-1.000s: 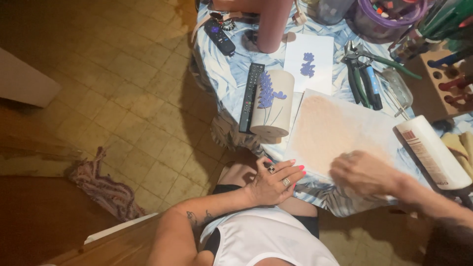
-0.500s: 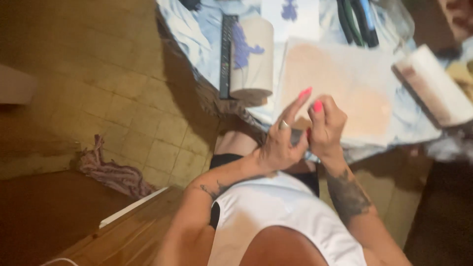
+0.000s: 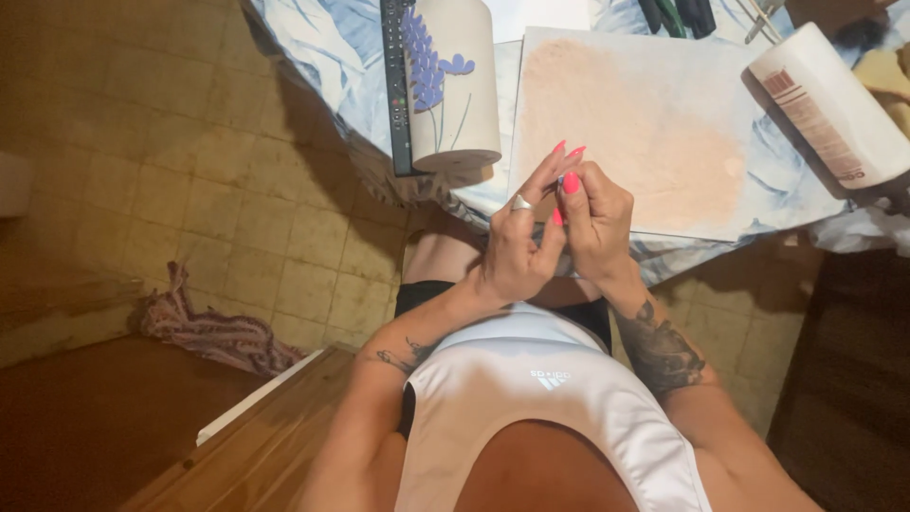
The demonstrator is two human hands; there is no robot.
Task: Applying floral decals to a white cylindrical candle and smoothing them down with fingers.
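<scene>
My left hand (image 3: 519,246), with a ring and pink nails, is raised in front of my chest with its fingers stretched up and together. My right hand (image 3: 595,223) is curled against those fingertips, and the two hands touch. Whether anything small sits between them is hidden. Both hover at the near edge of a flat board (image 3: 654,123) dusted with pale pink-beige, which lies on the table just beyond them.
A white roll with a purple flower print (image 3: 457,90) lies beside a black remote (image 3: 395,85) on the blue-and-white tablecloth (image 3: 303,47). A white labelled cylinder (image 3: 829,104) lies at the right. A crumpled cloth (image 3: 213,327) is on the tiled floor, and wooden furniture (image 3: 237,446) is near my left.
My right hand came off the board and joined the left in front of my chest. The view tilted down toward my lap.
</scene>
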